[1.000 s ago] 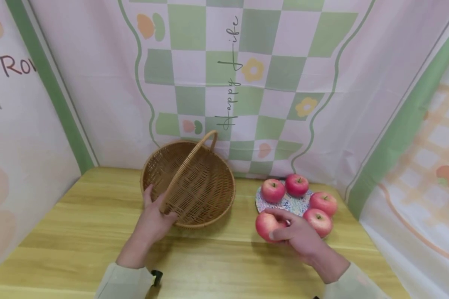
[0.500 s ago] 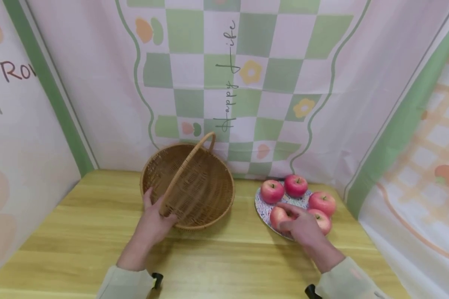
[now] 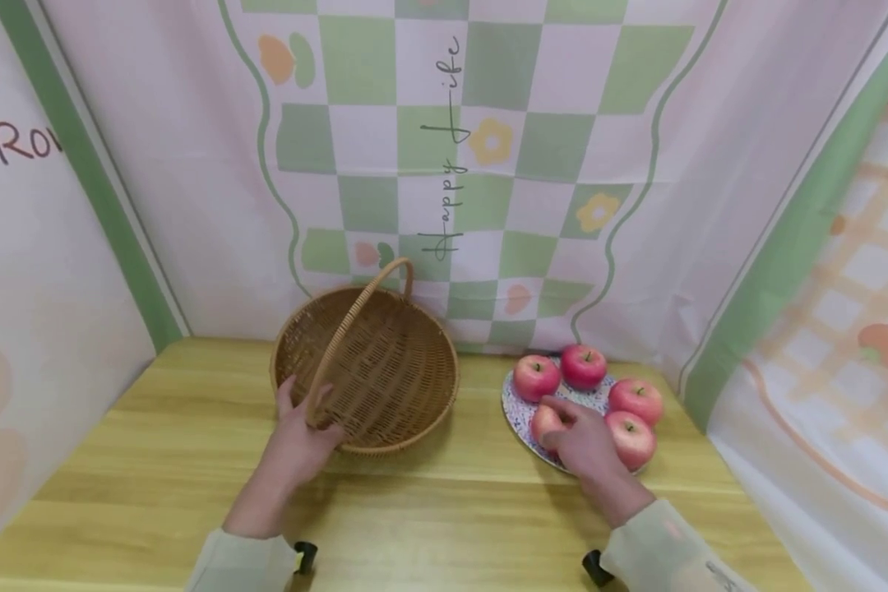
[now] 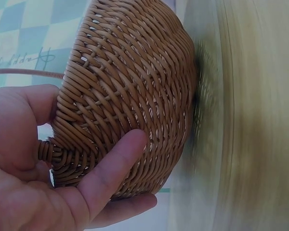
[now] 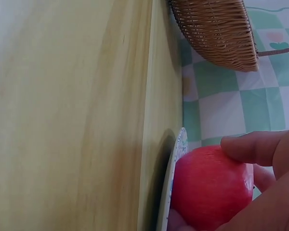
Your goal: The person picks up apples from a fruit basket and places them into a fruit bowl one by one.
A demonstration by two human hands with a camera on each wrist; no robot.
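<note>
A brown wicker basket (image 3: 395, 370) with an arched handle stands on the left of the table, with nothing inside it. My left hand (image 3: 292, 444) grips its near-left rim at the foot of the handle. In the left wrist view two fingers (image 4: 113, 166) lie along the woven outer wall. On the right, a speckled plate (image 3: 516, 409) bears several red apples. One apple (image 3: 544, 423) sits at the plate's near-left side, and my right hand (image 3: 590, 448) holds it from above. In the right wrist view that apple (image 5: 209, 187) rests against the plate, thumb and fingers around it.
Two apples lie at the plate's back, a red one (image 3: 583, 367) and a paler one (image 3: 537, 377). Two more (image 3: 635, 400) sit at its right side. A printed cloth (image 3: 488, 205) hangs behind the wooden table (image 3: 444, 510).
My right hand has brought the apple from over the plate's near-left edge back and down onto the plate. The left hand keeps its grip on the basket.
</note>
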